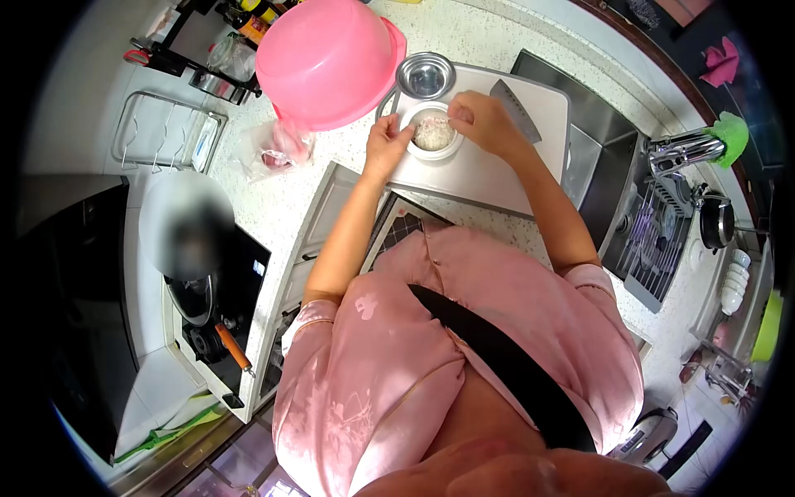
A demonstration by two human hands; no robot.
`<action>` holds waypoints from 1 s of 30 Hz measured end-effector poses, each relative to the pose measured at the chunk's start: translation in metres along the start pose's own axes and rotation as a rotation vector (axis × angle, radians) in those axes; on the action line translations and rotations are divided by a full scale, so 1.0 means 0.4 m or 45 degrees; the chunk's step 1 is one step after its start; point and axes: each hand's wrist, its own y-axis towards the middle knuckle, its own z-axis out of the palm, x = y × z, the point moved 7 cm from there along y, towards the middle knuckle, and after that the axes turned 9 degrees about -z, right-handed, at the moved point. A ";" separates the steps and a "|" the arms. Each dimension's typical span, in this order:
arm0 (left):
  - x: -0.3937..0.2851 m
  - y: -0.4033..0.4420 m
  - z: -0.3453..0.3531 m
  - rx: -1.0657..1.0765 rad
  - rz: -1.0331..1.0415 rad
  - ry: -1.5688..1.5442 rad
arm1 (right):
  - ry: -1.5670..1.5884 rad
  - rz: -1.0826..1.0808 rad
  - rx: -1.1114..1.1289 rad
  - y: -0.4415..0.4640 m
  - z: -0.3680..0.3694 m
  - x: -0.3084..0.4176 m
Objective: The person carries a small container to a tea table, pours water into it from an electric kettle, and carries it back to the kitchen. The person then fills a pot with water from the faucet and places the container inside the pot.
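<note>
On the cutting board (497, 178) stands a small white bowl (436, 155) with a pale, crumbly food (433, 132) in it, perhaps rice or mince. My left hand (387, 147) grips the bowl's left rim, thumb at the edge. Over the right rim, my right hand (482, 122) is closed in a pinch; whatever its fingertips hold is too small to make out. Just behind the white bowl sits a round metal bowl (426, 76). A broad-bladed knife (517, 112) lies on the board, partly hidden behind my right hand.
A large pink basin (327, 62) rests upside down at the back left, with a clear plastic bag (277, 151) holding something pinkish before it. To the right is a steel sink (592, 124) with a tap (683, 153). At the left, a stove (240, 290) carries an orange-handled pan (192, 298).
</note>
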 end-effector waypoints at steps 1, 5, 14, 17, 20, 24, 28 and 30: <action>0.005 0.003 -0.003 0.000 0.033 0.055 | 0.108 0.094 -0.016 -0.010 0.008 -0.010; -0.088 -0.064 0.044 0.181 -0.286 0.236 | 0.241 0.257 -0.175 -0.015 -0.043 0.034; -0.072 -0.052 0.076 0.470 -0.575 -0.193 | 0.185 0.591 -0.317 -0.156 0.011 -0.099; -0.074 -0.045 0.016 0.499 -0.640 -0.282 | 0.255 0.608 -0.365 -0.195 0.019 -0.106; -0.130 -0.095 0.023 0.558 -0.574 -0.158 | 0.577 0.954 -0.270 -0.240 0.078 -0.116; -0.144 -0.138 0.025 0.599 -0.564 -0.046 | 0.890 1.081 -0.244 -0.258 0.171 -0.120; -0.118 -0.215 -0.026 0.444 -0.534 0.005 | 1.112 1.181 -0.177 -0.281 0.264 -0.092; -0.128 -0.268 -0.028 0.367 -0.454 0.103 | 0.839 1.103 -0.148 -0.261 0.248 -0.081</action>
